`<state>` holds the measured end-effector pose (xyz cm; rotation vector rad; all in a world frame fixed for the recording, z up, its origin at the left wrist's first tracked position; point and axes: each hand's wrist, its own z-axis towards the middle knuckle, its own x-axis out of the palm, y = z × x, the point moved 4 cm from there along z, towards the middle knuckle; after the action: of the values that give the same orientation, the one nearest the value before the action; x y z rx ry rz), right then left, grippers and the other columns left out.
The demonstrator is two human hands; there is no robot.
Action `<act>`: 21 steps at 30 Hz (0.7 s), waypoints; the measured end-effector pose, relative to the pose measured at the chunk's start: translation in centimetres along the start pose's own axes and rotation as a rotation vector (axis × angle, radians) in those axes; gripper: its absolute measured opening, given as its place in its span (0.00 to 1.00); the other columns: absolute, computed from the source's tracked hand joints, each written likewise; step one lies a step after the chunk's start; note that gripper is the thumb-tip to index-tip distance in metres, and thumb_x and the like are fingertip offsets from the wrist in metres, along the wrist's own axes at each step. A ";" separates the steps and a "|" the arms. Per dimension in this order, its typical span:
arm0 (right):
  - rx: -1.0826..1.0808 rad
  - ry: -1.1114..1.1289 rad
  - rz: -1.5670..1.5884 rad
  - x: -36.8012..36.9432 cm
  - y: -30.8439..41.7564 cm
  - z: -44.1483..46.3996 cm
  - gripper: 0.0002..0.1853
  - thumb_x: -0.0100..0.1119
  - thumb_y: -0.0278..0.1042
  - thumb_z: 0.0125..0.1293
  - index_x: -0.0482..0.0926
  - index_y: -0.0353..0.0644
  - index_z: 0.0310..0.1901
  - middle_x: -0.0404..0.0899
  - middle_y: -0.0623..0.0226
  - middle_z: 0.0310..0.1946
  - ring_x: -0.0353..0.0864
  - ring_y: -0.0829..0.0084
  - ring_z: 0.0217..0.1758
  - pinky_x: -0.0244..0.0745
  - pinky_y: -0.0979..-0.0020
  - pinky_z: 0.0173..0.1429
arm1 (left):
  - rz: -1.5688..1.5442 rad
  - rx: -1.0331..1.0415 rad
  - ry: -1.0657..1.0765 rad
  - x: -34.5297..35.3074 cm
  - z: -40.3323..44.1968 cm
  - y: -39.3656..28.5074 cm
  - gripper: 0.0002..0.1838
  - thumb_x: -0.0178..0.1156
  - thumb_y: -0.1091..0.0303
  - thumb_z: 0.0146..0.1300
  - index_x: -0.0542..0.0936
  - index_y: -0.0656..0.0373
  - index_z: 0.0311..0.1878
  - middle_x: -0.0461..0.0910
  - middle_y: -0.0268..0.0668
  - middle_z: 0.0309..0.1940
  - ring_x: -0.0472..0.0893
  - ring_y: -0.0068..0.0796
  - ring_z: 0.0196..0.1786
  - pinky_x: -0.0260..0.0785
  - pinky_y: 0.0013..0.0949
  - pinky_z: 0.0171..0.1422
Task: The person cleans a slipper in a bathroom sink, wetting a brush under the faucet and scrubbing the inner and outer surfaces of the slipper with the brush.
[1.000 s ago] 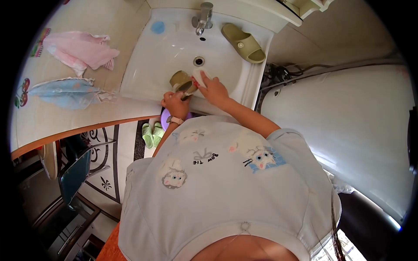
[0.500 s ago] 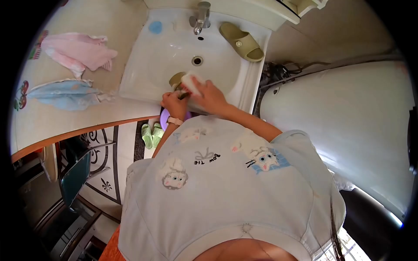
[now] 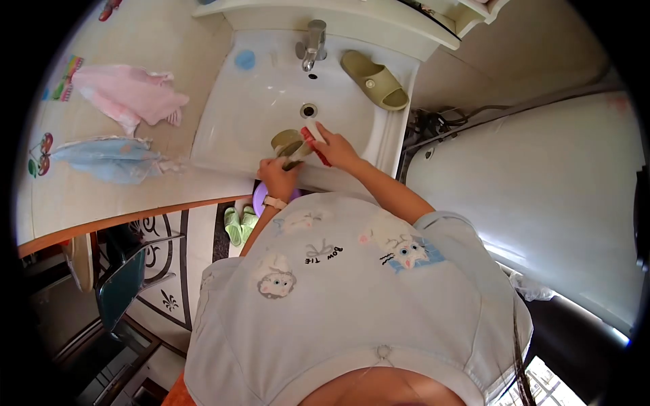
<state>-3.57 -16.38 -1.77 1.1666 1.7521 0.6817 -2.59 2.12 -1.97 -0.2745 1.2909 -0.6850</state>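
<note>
An olive slipper [image 3: 287, 139] is by the sink's [image 3: 227, 128] near edge, gripped in the curled left hand [image 3: 279, 177]. Beside it, the right hand [image 3: 340, 151] closes around a red-and-white brush [image 3: 314, 143]. A second slipper [image 3: 374, 81] lies toward the far right corner.

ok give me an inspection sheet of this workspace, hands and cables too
Surface: white sink, blue patch at its back left
Job's things: held olive slipper; red-and-white brush; second olive slipper right of the faucet
Clutter: pink cloth and blue cloth on the counter
Hands: left hand grips the held slipper, right hand the brush
Cables: dark cables right of the sink
Surroundings: light green slippers on the floor
</note>
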 end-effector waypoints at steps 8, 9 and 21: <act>-0.179 -0.153 -0.217 0.4 1.9 -1.4 0.35 0.50 0.51 0.60 0.55 0.49 0.67 0.74 0.40 0.38 0.74 0.48 0.44 0.71 0.56 0.46 | -0.105 -0.021 0.011 -0.5 -0.6 0.3 0.17 0.72 0.58 0.35 0.83 0.54 0.30 0.77 0.38 0.28 0.72 0.39 0.42 0.60 0.42 0.48; -0.051 -0.070 -0.108 -0.2 0.8 -0.6 0.35 0.50 0.52 0.60 0.57 0.50 0.67 0.74 0.40 0.38 0.74 0.48 0.44 0.71 0.57 0.47 | -0.047 0.028 0.057 -1.0 -0.5 -0.6 0.17 0.72 0.58 0.36 0.83 0.54 0.31 0.76 0.39 0.30 0.72 0.39 0.43 0.60 0.42 0.48; 0.049 -0.089 0.113 0.9 -2.5 0.9 0.36 0.49 0.54 0.59 0.57 0.47 0.67 0.74 0.39 0.38 0.77 0.46 0.39 0.71 0.54 0.49 | 0.004 0.149 0.142 -0.5 0.4 -1.7 0.17 0.72 0.58 0.36 0.83 0.53 0.31 0.77 0.32 0.26 0.70 0.34 0.42 0.51 0.42 0.53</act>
<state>-3.89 -16.61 -4.52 1.3174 1.6461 0.6460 -2.83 1.00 -0.56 -0.1032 1.3675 -0.8042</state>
